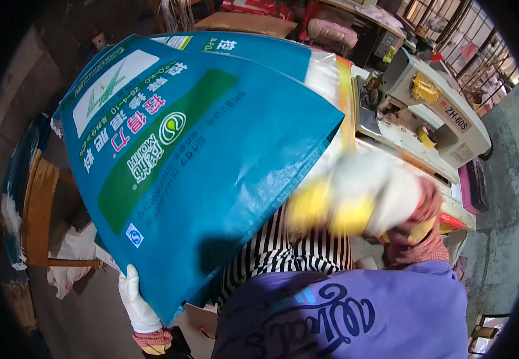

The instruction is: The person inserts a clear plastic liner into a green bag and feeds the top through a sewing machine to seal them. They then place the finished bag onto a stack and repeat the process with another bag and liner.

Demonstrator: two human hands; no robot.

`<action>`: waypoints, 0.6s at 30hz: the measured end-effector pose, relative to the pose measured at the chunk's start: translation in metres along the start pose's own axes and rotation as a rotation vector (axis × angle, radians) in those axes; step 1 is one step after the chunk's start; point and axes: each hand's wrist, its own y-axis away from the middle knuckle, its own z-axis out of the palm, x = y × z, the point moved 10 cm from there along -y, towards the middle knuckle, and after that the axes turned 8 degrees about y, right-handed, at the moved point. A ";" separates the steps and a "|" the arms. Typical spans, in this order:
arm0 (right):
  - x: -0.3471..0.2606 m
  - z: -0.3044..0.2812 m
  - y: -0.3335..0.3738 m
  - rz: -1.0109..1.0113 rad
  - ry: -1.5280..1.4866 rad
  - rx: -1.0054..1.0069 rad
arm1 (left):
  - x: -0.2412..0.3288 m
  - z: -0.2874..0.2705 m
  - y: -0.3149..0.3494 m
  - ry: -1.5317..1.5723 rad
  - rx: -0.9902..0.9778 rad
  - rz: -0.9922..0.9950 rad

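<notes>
A large blue printed sack [223, 149] with a green band lies slanted across my front, its near corner hanging beside my striped trousers. At that lower left edge my left hand [138, 302], in a white glove, grips the sack; part of its fingers is hidden behind the material. My right hand [355, 194], gloved in white and yellow, is smeared by motion just off the sack's right edge. Its fingers cannot be made out. More blue sacks [259, 51] lie beneath and beyond the top one.
To the right stands a pale sewing machine [439, 113] on a work table [412, 161], with yellow thread on it. A purple box [473, 188] sits by the table's right end. On the left is a wooden stool or chair [39, 206]. Behind it all are a cardboard piece [244, 25] and a barred window.
</notes>
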 end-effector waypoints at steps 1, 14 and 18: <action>0.029 -0.032 0.003 0.431 0.104 0.276 | -0.004 -0.008 0.002 -0.003 0.017 -0.005; 0.166 -0.037 0.091 0.913 0.874 0.160 | -0.053 0.010 0.029 0.129 0.082 -0.154; 0.151 -0.023 0.099 0.975 0.787 0.193 | -0.071 -0.014 0.025 -0.251 0.188 -0.156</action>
